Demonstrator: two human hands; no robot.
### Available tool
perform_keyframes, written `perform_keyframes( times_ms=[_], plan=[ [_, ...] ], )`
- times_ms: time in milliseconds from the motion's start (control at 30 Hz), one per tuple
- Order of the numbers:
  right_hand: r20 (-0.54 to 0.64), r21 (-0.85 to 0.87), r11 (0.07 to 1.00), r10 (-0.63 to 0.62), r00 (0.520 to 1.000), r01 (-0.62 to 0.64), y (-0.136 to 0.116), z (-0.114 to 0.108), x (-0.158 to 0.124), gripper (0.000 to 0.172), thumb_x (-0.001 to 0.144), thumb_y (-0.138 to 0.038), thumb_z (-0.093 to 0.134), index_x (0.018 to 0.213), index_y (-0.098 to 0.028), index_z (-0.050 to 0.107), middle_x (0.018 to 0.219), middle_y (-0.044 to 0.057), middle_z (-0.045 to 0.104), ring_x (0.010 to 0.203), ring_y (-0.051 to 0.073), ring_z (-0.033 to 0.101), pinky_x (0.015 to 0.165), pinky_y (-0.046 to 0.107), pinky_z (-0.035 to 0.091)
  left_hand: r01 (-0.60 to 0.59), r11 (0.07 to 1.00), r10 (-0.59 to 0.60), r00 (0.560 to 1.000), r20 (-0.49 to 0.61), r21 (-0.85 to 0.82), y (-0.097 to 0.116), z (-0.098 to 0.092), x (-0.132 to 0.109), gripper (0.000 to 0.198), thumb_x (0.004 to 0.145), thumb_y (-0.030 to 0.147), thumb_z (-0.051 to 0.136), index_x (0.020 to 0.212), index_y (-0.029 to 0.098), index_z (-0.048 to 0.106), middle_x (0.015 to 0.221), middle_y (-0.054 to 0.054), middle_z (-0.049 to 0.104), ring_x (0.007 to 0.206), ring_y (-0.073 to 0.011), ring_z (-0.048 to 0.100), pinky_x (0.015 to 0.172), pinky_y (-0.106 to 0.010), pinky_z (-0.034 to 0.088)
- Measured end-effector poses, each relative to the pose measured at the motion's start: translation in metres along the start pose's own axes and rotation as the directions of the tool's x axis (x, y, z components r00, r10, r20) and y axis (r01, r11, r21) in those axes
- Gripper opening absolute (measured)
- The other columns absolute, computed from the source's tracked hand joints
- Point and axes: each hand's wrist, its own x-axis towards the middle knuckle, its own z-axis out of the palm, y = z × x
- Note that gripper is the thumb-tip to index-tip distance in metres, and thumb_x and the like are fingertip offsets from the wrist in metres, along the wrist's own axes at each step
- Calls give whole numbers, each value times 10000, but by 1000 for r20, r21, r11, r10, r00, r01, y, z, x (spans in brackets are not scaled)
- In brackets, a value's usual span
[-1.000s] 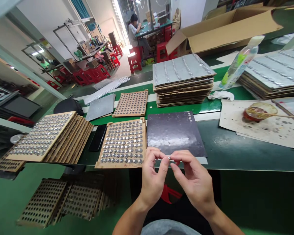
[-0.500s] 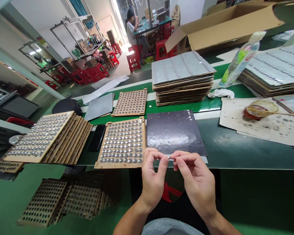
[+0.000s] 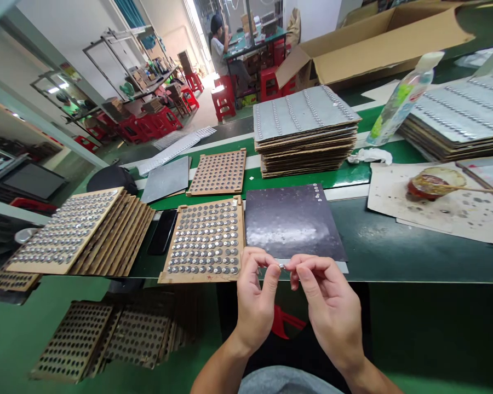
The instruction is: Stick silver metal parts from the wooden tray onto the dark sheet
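Note:
My left hand [image 3: 257, 301] and my right hand [image 3: 331, 309] are raised together just over the near edge of the green workbench [image 3: 414, 262]. Their fingertips pinch a tiny silver metal disc [image 3: 281, 266] from both sides, partly hiding it. Just left of my left hand lies a wooden perforated board [image 3: 205, 241] filled with rows of metal discs. A dark speckled sheet [image 3: 290, 219] lies directly beyond my fingers, with a few small studs along its far right corner.
Stacked wooden boards [image 3: 102, 230] and a black phone [image 3: 163, 232] lie to the left, with more boards [image 3: 72, 342] below the bench. Stud-covered cardboard stacks [image 3: 306, 131] stand beyond. At right are a stained paper sheet [image 3: 435, 202], a plastic bottle [image 3: 402, 98] and a cardboard box [image 3: 373, 46].
Both hands stay almost in place with the disc pinched between them. The whole view has shifted very slightly.

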Motion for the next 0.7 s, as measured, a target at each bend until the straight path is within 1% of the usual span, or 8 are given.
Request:
perform_keyframes(
  times_ms=[133,300,500,633,700],
  plan=[
    [56,-37,999,-12,998,14,-2,-1,-1,186,973,-373,651,875,-217,673,872,38,726,591,113,636,544,208,580,-14,1000,14,999,-37,17,2,0,3,262,1027,387,553,832,214,575,844,-7,506,811,-162,502,761,-258,418],
    [39,-31,999,-18,999,19,-3,-1,1,191,980,-379,641,878,-218,653,867,34,710,568,112,624,520,219,571,-11,999,12,1000,-23,36,2,-1,1,245,1024,372,556,840,213,580,863,-17,516,831,-173,515,775,-274,425],
    [45,-1,1000,-12,999,12,-2,0,5,169,989,-363,627,898,-220,641,874,30,689,556,104,598,502,222,539,-46,996,46,999,-8,76,1,-3,-3,203,1025,339,553,865,221,590,886,-21,513,862,-180,516,796,-281,429],
    [26,21,1000,10,1000,-11,1,0,6,175,982,-366,635,891,-218,661,886,30,695,585,108,603,554,234,556,-56,994,55,998,11,98,1,-3,-6,195,1025,327,549,867,221,590,890,-27,518,871,-188,518,799,-295,429],
    [33,74,996,38,999,-40,2,-1,5,203,982,-408,628,920,-219,672,905,37,697,614,119,616,581,251,568,-52,994,51,999,15,99,1,-3,-6,202,1028,332,542,867,220,590,888,-29,523,865,-190,521,799,-301,433]
  ],
)
